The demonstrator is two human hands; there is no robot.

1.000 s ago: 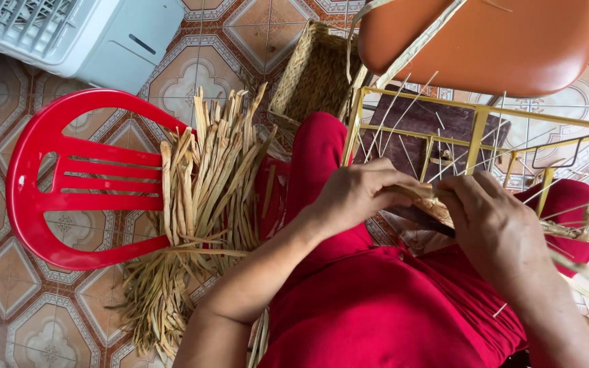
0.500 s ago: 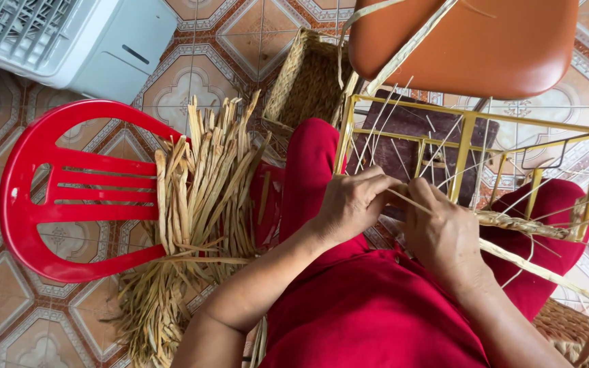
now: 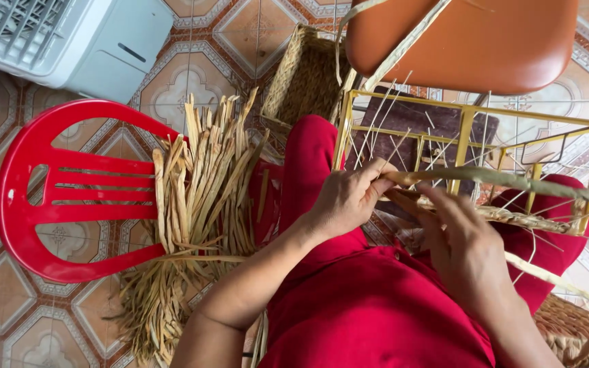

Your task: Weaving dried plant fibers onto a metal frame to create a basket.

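At the centre of the frame the left hand (image 3: 349, 197) pinches a dried grass strand (image 3: 512, 182) against the yellow wire frame (image 3: 468, 112) while the right hand (image 3: 468, 245) curls around the woven edge, and a slackened pinch could probably loosen the weave.

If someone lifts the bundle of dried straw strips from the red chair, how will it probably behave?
The straw bundle probably feels light: the strips look thin and dry. It would likely sag and shed pieces, since loose ends splay past the red chair edge. Single strips seem bendable; one curves between the left hand and right hand.
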